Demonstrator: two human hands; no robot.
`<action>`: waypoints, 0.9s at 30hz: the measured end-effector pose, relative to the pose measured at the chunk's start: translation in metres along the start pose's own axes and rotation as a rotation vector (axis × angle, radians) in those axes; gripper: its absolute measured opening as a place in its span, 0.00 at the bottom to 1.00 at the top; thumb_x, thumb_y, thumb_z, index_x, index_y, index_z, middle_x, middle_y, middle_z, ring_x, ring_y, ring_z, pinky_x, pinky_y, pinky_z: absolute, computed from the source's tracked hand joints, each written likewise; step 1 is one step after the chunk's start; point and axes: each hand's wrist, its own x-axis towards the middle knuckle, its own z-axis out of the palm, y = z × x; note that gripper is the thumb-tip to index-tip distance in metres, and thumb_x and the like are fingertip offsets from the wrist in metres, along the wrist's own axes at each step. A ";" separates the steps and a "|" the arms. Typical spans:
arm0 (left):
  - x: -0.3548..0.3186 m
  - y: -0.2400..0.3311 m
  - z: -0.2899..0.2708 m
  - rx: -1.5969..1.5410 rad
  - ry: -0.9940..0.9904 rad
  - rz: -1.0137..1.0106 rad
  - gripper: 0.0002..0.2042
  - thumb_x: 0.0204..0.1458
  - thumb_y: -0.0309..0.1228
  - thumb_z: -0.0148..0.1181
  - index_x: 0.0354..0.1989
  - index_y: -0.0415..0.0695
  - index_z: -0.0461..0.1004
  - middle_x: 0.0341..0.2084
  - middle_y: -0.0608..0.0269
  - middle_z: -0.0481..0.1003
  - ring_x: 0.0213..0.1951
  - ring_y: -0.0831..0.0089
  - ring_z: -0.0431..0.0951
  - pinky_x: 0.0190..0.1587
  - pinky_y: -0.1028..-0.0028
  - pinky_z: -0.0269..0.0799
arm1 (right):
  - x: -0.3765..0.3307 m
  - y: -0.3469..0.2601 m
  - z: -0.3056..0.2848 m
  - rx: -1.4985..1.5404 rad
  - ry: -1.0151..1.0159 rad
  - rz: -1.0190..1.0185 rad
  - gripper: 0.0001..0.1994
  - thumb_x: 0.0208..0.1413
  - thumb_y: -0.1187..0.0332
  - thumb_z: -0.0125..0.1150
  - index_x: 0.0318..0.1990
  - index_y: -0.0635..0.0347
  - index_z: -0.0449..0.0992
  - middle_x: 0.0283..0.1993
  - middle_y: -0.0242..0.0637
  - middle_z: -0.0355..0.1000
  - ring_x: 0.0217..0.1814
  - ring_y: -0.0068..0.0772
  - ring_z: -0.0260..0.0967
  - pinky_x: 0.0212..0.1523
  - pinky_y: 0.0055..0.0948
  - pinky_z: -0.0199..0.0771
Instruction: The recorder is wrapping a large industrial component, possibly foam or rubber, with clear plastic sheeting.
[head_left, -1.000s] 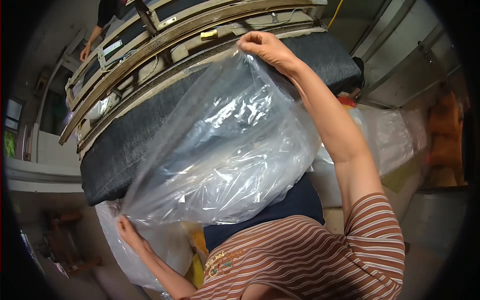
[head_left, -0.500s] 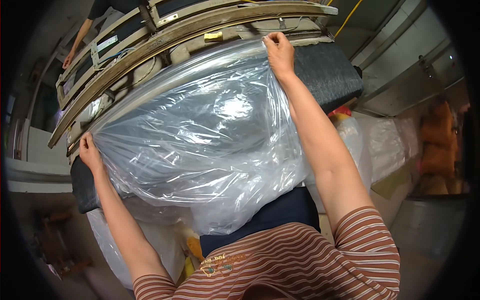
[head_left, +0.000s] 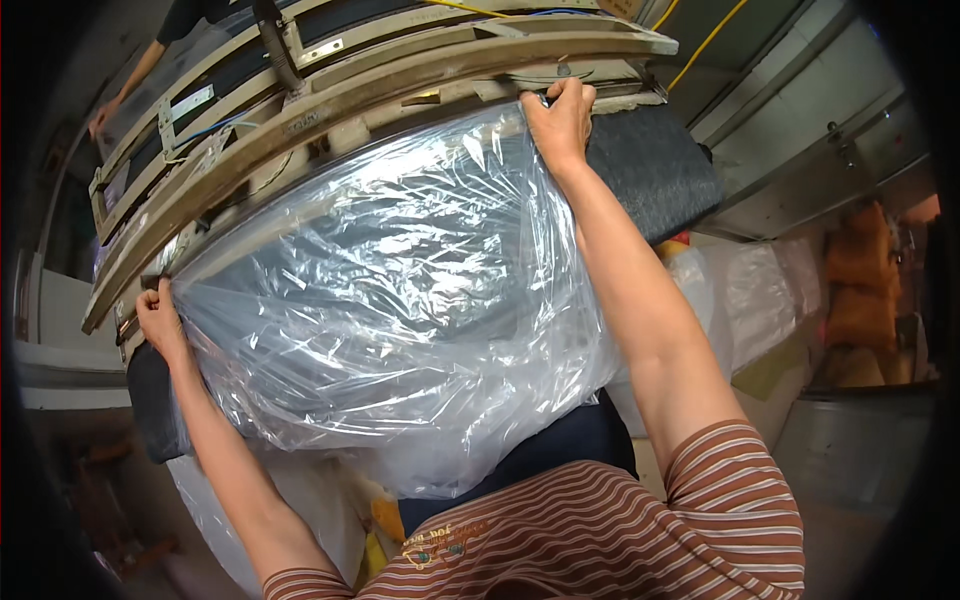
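Observation:
A clear plastic sheet (head_left: 400, 290), perhaps a bag, is stretched between my two hands and hangs down in shiny folds toward my waist. My left hand (head_left: 160, 318) pinches its far left corner beside the wooden bar. At the far right, my right hand (head_left: 560, 125) grips the other corner close to the bar's edge. Beneath the film lies a dark padded surface (head_left: 655, 170), its ends showing beyond each hand. The film's far edge runs along a long curved wooden bar (head_left: 380, 95) of a machine frame.
Behind the bar stand slatted rails with metal brackets (head_left: 325, 48) and a dark hose (head_left: 275, 45). Another person's arm (head_left: 130, 88) reaches in at the far left. More clear plastic (head_left: 765, 300) lies at the right, near orange bundles (head_left: 862, 290). A yellow cable (head_left: 710, 42) hangs at the back.
My left hand has shifted slightly left and nearer, my right hand slightly nearer. The film now lies closer to the bar. The other person's hand has moved left.

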 end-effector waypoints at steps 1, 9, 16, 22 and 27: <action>0.000 -0.001 -0.002 0.045 -0.018 0.007 0.16 0.51 0.39 0.59 0.24 0.37 0.67 0.19 0.70 0.63 0.25 0.76 0.61 0.32 0.76 0.61 | 0.000 0.000 0.002 -0.014 0.001 0.032 0.16 0.42 0.64 0.62 0.34 0.60 0.63 0.41 0.45 0.58 0.43 0.50 0.61 0.46 0.41 0.60; -0.019 0.012 -0.017 -0.236 -0.136 -0.084 0.14 0.56 0.39 0.54 0.33 0.37 0.69 0.28 0.68 0.66 0.33 0.78 0.62 0.40 0.79 0.60 | 0.006 0.008 0.001 0.174 0.092 0.089 0.15 0.50 0.61 0.52 0.34 0.66 0.62 0.41 0.51 0.58 0.45 0.53 0.58 0.50 0.42 0.57; -0.014 -0.004 -0.012 0.260 -0.101 0.121 0.24 0.58 0.49 0.43 0.39 0.35 0.71 0.34 0.50 0.72 0.39 0.57 0.70 0.45 0.65 0.62 | 0.007 -0.005 -0.004 0.068 0.026 0.160 0.18 0.55 0.54 0.47 0.35 0.65 0.64 0.43 0.53 0.59 0.47 0.52 0.58 0.51 0.44 0.55; -0.027 0.023 -0.053 0.022 -0.011 0.192 0.14 0.60 0.36 0.44 0.34 0.36 0.68 0.27 0.52 0.69 0.31 0.66 0.68 0.40 0.71 0.65 | -0.018 -0.016 -0.063 -0.213 -0.248 -0.112 0.12 0.47 0.60 0.58 0.29 0.60 0.78 0.37 0.42 0.70 0.46 0.48 0.63 0.52 0.44 0.56; -0.064 0.016 -0.105 0.131 -0.032 0.215 0.14 0.59 0.36 0.47 0.31 0.36 0.66 0.20 0.58 0.64 0.25 0.70 0.60 0.34 0.74 0.63 | -0.041 -0.028 -0.131 0.650 -0.663 0.147 0.08 0.51 0.64 0.59 0.33 0.59 0.74 0.32 0.29 0.70 0.38 0.20 0.66 0.44 0.20 0.63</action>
